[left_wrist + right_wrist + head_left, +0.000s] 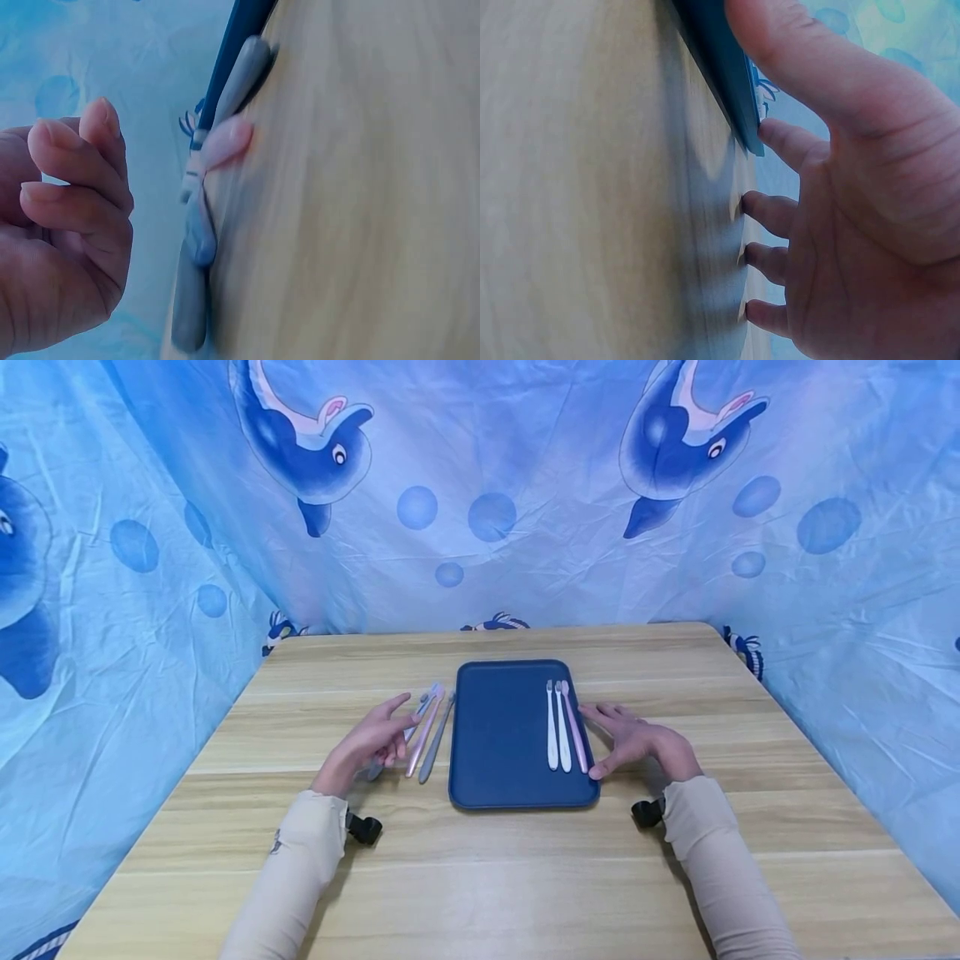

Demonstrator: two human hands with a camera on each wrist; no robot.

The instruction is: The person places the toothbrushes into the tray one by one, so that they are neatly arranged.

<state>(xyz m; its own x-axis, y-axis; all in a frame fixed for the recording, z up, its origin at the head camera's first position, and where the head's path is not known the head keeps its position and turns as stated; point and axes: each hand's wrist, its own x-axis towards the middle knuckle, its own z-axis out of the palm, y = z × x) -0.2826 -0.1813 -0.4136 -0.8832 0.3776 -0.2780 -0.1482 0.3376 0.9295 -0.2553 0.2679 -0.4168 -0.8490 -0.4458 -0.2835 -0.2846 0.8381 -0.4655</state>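
A dark blue tray (495, 735) lies on the table; two white toothbrushes and a pink toothbrush (576, 731) rest side by side along its right part. Left of the tray lie several toothbrushes: a grey toothbrush (437, 743), a pink one (423, 739), and others partly hidden by my left hand (372, 735). That hand hovers over them holding nothing, its index finger stretched out and the others loosely bent. In the left wrist view, the blue handle (200, 232) shows between pink and grey ones. My right hand (633, 743) spreads at the tray's right rim, its fingertips resting on the table.
The wooden table (480, 877) reaches back to a blue curtain (525, 568) printed with dolphins. Tassel-like cords (498, 622) show behind its far edge. A black wrist camera (364, 828) sits below the left hand, another (648, 812) below the right.
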